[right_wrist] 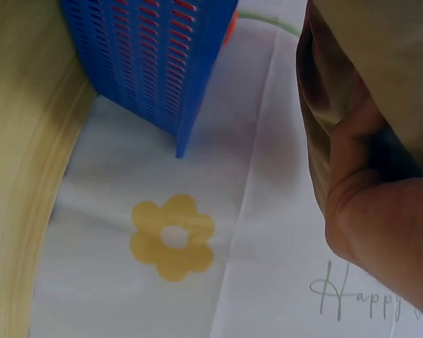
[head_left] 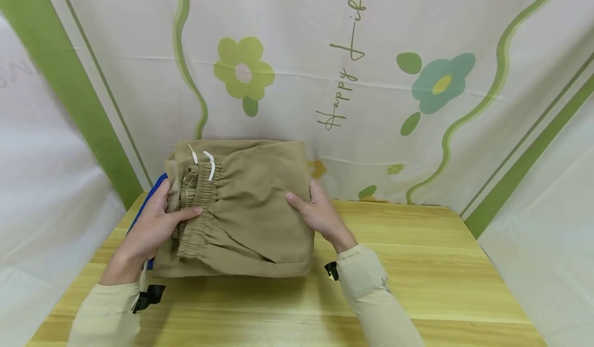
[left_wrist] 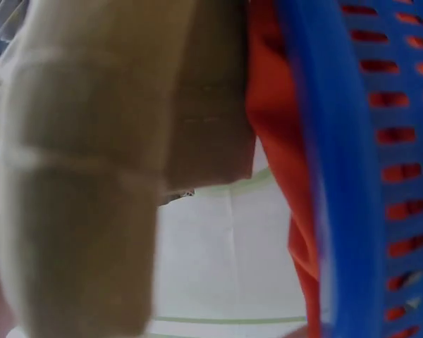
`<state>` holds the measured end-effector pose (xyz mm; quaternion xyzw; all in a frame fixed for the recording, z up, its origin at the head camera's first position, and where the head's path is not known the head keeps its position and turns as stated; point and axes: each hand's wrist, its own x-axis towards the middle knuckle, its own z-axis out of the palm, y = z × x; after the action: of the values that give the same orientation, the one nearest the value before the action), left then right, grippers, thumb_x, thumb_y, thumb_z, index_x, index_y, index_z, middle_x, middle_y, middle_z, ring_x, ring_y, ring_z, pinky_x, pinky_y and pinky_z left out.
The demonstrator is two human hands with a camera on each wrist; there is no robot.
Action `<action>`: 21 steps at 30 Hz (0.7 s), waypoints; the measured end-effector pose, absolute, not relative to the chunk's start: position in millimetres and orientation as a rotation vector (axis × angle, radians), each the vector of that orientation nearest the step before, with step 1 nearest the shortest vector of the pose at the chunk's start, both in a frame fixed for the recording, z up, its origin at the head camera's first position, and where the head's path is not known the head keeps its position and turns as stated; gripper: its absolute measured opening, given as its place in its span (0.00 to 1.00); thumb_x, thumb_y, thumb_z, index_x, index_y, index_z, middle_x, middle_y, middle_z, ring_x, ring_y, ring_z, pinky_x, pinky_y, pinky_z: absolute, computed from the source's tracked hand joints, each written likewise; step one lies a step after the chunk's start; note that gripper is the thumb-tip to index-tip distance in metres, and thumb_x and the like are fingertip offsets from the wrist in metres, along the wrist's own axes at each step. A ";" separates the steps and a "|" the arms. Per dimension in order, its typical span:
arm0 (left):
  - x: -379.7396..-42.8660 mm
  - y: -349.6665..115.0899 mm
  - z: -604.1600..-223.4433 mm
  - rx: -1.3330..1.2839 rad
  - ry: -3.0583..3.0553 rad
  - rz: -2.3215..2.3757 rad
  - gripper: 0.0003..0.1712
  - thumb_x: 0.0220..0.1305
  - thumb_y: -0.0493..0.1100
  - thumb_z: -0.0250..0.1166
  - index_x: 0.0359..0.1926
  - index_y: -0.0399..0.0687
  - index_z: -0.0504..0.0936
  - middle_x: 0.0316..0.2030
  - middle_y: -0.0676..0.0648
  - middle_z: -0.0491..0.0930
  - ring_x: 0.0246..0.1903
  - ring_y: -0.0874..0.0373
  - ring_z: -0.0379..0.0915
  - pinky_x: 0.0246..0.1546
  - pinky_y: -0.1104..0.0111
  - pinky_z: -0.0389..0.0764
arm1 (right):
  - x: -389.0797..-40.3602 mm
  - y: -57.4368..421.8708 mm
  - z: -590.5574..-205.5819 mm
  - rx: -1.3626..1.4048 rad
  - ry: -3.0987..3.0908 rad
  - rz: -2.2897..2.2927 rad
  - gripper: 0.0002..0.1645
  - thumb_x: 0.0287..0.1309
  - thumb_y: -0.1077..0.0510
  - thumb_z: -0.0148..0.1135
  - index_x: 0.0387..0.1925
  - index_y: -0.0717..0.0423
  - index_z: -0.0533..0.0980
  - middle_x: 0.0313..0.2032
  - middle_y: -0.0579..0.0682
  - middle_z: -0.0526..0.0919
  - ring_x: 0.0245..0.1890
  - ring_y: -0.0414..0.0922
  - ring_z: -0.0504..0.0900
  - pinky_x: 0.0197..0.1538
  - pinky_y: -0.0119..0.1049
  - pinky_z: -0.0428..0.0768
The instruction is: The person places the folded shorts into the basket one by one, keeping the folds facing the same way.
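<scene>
A folded pair of khaki pants (head_left: 264,202) with a gathered elastic waistband (head_left: 199,228) and a white drawstring (head_left: 211,166) is held up over the table. At the waistband side my left hand (head_left: 150,226) grips the folded bundle, thumb across the front. My right hand (head_left: 320,213) pinches the opposite edge, its thumb on the front and its fingers behind the cloth. In the right wrist view, that hand (right_wrist: 381,204) is bent round the khaki fabric. Behind the pants stands a slotted blue basket (left_wrist: 352,183), mostly hidden in the head view.
Orange-red cloth (left_wrist: 275,105) shows at the basket's rim and through its slots. The wooden table (head_left: 417,264) extends in front and to the right. A white curtain with printed flowers (head_left: 297,53) hangs at the table's back edge and along both sides.
</scene>
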<state>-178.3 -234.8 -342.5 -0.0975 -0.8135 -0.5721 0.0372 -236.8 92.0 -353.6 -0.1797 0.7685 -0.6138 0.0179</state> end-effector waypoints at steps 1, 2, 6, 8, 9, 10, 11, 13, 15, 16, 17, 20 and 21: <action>-178.6 -236.1 -343.1 -0.299 -2.497 -1.748 0.48 0.71 0.43 0.67 0.81 0.56 0.46 0.68 0.41 0.64 0.59 0.58 0.68 0.50 0.78 0.74 | -237.8 90.6 -354.0 -0.565 2.384 -1.905 0.27 0.71 0.59 0.62 0.68 0.55 0.67 0.55 0.56 0.78 0.52 0.51 0.80 0.59 0.50 0.76; -178.8 -237.3 -343.7 -0.299 -2.493 -1.743 0.48 0.71 0.43 0.67 0.81 0.56 0.47 0.68 0.41 0.63 0.60 0.59 0.66 0.51 0.79 0.73 | -238.8 89.1 -354.5 -0.572 2.377 -1.904 0.27 0.71 0.59 0.62 0.67 0.56 0.67 0.55 0.56 0.78 0.52 0.51 0.80 0.58 0.50 0.77; -180.0 -243.3 -347.2 -0.313 -2.462 -1.774 0.47 0.71 0.40 0.66 0.80 0.55 0.48 0.65 0.43 0.68 0.56 0.63 0.71 0.49 0.76 0.77 | -242.9 82.6 -355.8 -0.568 2.371 -1.885 0.27 0.70 0.59 0.63 0.66 0.56 0.67 0.55 0.56 0.79 0.51 0.51 0.81 0.58 0.50 0.77; -181.1 -247.0 -348.9 -0.320 -2.445 -1.806 0.46 0.71 0.38 0.65 0.80 0.54 0.49 0.61 0.45 0.71 0.51 0.63 0.76 0.46 0.72 0.81 | -245.3 78.7 -356.2 -0.556 2.380 -1.871 0.28 0.69 0.59 0.64 0.67 0.55 0.68 0.55 0.55 0.79 0.52 0.51 0.80 0.58 0.50 0.77; -181.6 -249.0 -349.7 -0.323 -2.442 -1.810 0.46 0.71 0.37 0.65 0.80 0.53 0.49 0.60 0.46 0.72 0.49 0.64 0.77 0.45 0.71 0.82 | -246.6 76.7 -356.2 -0.553 2.385 -1.866 0.28 0.69 0.59 0.64 0.67 0.55 0.68 0.55 0.55 0.79 0.52 0.51 0.80 0.59 0.50 0.76; -181.9 -251.0 -350.2 -0.321 -2.443 -1.802 0.45 0.71 0.37 0.65 0.80 0.52 0.49 0.58 0.48 0.73 0.48 0.64 0.79 0.44 0.70 0.83 | -248.0 74.9 -356.6 -0.552 2.394 -1.859 0.29 0.68 0.59 0.64 0.67 0.55 0.68 0.56 0.55 0.78 0.53 0.51 0.80 0.59 0.50 0.76; -182.6 -252.9 -350.9 -0.323 -2.446 -1.791 0.45 0.71 0.37 0.64 0.80 0.51 0.49 0.58 0.48 0.74 0.47 0.64 0.79 0.43 0.70 0.83 | -249.2 73.0 -356.9 -0.550 2.398 -1.854 0.29 0.68 0.59 0.65 0.67 0.55 0.68 0.56 0.55 0.78 0.54 0.51 0.79 0.60 0.50 0.76; -183.9 -256.7 -352.0 -0.316 -2.468 -1.752 0.46 0.72 0.38 0.64 0.81 0.52 0.48 0.60 0.46 0.73 0.48 0.66 0.78 0.45 0.73 0.81 | -251.6 69.8 -357.8 -0.545 2.404 -1.848 0.29 0.67 0.60 0.65 0.67 0.55 0.68 0.56 0.55 0.78 0.55 0.51 0.79 0.60 0.50 0.75; -185.4 -261.0 -353.4 -0.309 -2.502 -1.698 0.48 0.72 0.40 0.65 0.82 0.54 0.45 0.63 0.41 0.72 0.50 0.69 0.76 0.47 0.77 0.79 | -253.4 67.1 -359.1 -0.545 2.399 -1.843 0.29 0.67 0.61 0.65 0.67 0.55 0.68 0.56 0.55 0.77 0.55 0.51 0.78 0.61 0.51 0.75; -186.1 -263.1 -353.9 -0.300 -2.521 -1.675 0.49 0.72 0.41 0.65 0.82 0.56 0.44 0.66 0.39 0.70 0.52 0.69 0.74 0.48 0.78 0.77 | -254.3 65.7 -360.0 -0.541 2.399 -1.839 0.29 0.67 0.61 0.65 0.67 0.55 0.68 0.56 0.55 0.77 0.56 0.51 0.78 0.61 0.50 0.74; -186.7 -265.2 -354.5 -0.294 -2.537 -1.661 0.50 0.72 0.42 0.65 0.82 0.58 0.42 0.68 0.37 0.67 0.55 0.67 0.73 0.49 0.80 0.75 | -254.9 64.2 -360.6 -0.542 2.392 -1.839 0.29 0.67 0.61 0.65 0.67 0.54 0.68 0.56 0.55 0.77 0.56 0.51 0.78 0.61 0.50 0.74; -188.8 -270.1 -355.9 -0.280 -2.574 -1.623 0.52 0.72 0.44 0.65 0.82 0.62 0.39 0.73 0.34 0.60 0.62 0.60 0.68 0.51 0.84 0.70 | -256.7 61.0 -362.6 -0.556 2.376 -1.837 0.31 0.68 0.61 0.64 0.69 0.53 0.66 0.57 0.55 0.77 0.57 0.51 0.77 0.63 0.50 0.73; -189.3 -271.4 -356.4 -0.276 -2.579 -1.614 0.52 0.72 0.44 0.65 0.82 0.63 0.39 0.73 0.34 0.59 0.63 0.61 0.67 0.50 0.85 0.69 | -257.3 59.9 -363.2 -0.561 2.375 -1.839 0.32 0.68 0.61 0.64 0.70 0.54 0.66 0.58 0.55 0.77 0.57 0.51 0.77 0.63 0.50 0.73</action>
<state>-189.3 -271.4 -356.4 -0.0903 -0.8434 -0.5278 0.0436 -257.3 59.9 -363.2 -0.1835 0.7764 -0.6014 0.0428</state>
